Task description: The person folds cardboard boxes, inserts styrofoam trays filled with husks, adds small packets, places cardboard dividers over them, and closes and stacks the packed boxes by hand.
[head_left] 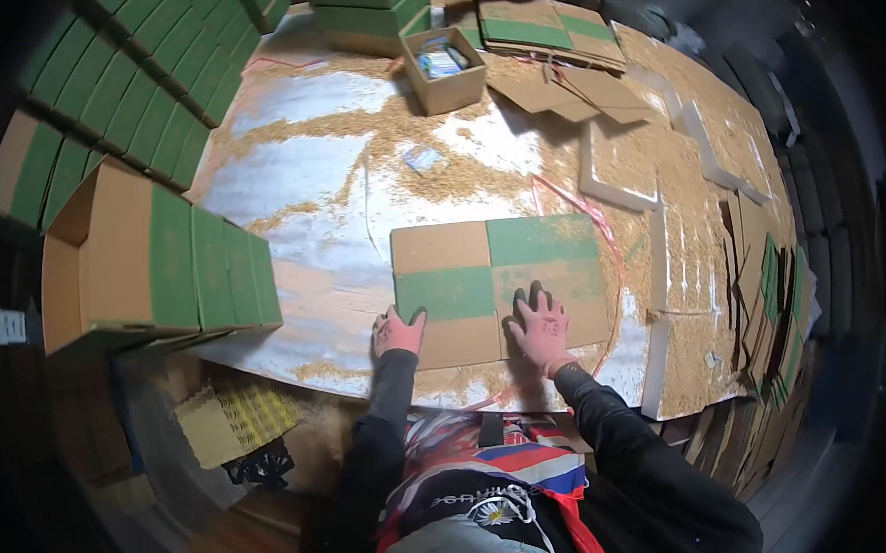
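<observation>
1. Work table (307, 173): a pale, shiny sheet fills the middle of the frame, strewn with tan husk-like litter that lies thickest toward the upper right.
2. Stacked boxes (133, 92): rows of green-and-brown cartons lean along the upper left of the frame; a further group (187, 270) stands at the table's left edge, its nearest carton open at the side.
3. Flat cardboard stack (775, 309): sheets on edge crowd the right rim of the frame, green stripes showing between brown layers.
4. White foam pieces (613, 172): flat slabs lie right of centre, dusted with the litter.
5. Closed carton (499, 289): sits at the centre of the frame near the table's front edge, its four top flaps making a checker of brown and green.
6. Folded blanks (550, 31): brown-and-green sheets lie at the top centre-right.
7. Small open box (442, 71): stands at the top centre with packets inside.
8. Right hand (541, 326): gloved in pink, pressed flat on the carton's lower right flap, fingers spread apart.
9. Left hand (398, 331): gloved in pink, resting at the carton's lower left corner, fingers loosely apart and touching the edge.
</observation>
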`<state>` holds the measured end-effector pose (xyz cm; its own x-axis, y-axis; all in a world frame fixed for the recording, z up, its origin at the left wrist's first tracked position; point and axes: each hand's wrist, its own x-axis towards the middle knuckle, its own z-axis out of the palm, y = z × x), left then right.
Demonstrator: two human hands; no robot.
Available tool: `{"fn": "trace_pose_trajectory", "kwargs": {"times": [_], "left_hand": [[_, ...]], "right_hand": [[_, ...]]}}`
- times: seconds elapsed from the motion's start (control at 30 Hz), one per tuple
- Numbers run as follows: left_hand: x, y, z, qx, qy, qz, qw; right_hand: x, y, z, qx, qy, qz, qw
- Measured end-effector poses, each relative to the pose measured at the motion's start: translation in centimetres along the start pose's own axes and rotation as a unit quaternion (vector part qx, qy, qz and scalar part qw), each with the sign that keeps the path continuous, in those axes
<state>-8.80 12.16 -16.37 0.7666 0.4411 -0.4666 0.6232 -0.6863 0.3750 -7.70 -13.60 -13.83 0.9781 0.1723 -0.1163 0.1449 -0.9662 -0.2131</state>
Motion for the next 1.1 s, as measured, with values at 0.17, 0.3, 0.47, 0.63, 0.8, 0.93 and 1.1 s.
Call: {"fn": "trace_pose_trajectory", "kwargs": {"times": [0.17,0.3,0.47,0.63,0.8,0.93,1.1], "left_hand": [[-5.3,8.0,-6.6,0.040,0.037,0.131,0.990],[-1.1,6.7,-11.5,0.024,0.065,0.394,0.916],[0.7,10.8,-19.7,-0.039,-0.180,0.462,0.868],[0.4,17.7,-20.6,0.321,-0.238,0.390,0.830],[0.4,18.4,-17.0,0.165,-0.346,0.462,0.800],[0.6,20.5,-17.4,0.181,-0.173,0.445,0.860],[3.3,24.2,-21.4,0.172,-0.014,0.359,0.917]], "right_hand": [[0.9,3.4,-2.1,0.079,-0.076,0.060,0.992],[1.1,4.6,-8.6,0.213,-0.038,-0.089,0.972],[0.2,3.2,-24.4,0.029,0.097,-0.290,0.952],[5.3,3.2,-23.8,-0.066,0.063,-0.294,0.952],[4.8,3.0,-21.9,-0.095,0.176,-0.269,0.942],[-0.6,3.5,-20.2,-0.077,0.202,-0.300,0.929],[2.2,9.0,-24.6,0.113,0.057,-0.426,0.896]]}}
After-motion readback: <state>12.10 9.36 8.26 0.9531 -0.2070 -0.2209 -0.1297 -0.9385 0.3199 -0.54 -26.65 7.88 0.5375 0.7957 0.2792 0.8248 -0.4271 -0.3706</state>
